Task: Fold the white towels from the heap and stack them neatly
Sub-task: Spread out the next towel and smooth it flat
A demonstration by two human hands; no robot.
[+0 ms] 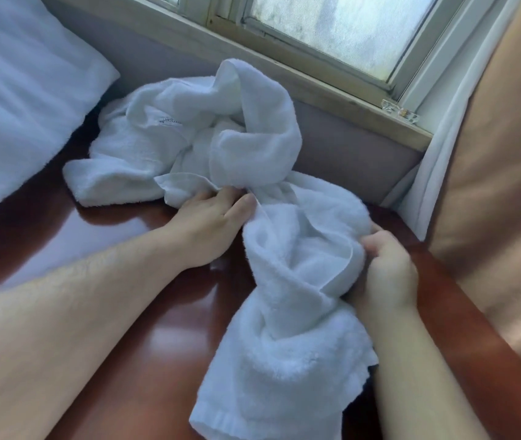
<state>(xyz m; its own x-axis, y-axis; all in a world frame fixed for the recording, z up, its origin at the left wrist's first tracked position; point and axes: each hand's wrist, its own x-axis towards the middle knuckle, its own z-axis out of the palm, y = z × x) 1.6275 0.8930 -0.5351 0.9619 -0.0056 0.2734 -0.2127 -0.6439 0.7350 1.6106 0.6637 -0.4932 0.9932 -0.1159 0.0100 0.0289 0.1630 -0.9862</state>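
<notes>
Item: heap (157, 141) of white towels, crumpled, on a glossy red-brown counter (119, 319); small grey lettering shows on one upper fold; a tall loop of terry stands at the heap's right side, against the grey wall panel; whether that loop belongs to the handled towel cannot be told.

Item: white towel (291, 319), bunched and twisted lengthwise; it runs from the heap's near right edge towards the camera; its far end touches the heap; its hemmed end lies farthest from the heap, at the bottom of the view.

Item: left hand (211, 223), on the near side of the heap; fingers curled into the towel's edge just where it meets the heap, gripping the cloth; forearm bare, lying over the counter.

Item: right hand (386, 274), to the right of the heap and nearer the camera; fingers curled round a fold at the towel's middle; the two hands are apart, each clamped on the same towel.

Item: folded white cloth with blue marking (24, 90), left of the heap, just apart from it.

Item: window (348, 30) with wooden sill (332, 100), behind and above the heap; a small clear object (399, 111) rests on the sill.

Item: tan curtain (494, 185), well to the right of the heap.
</notes>
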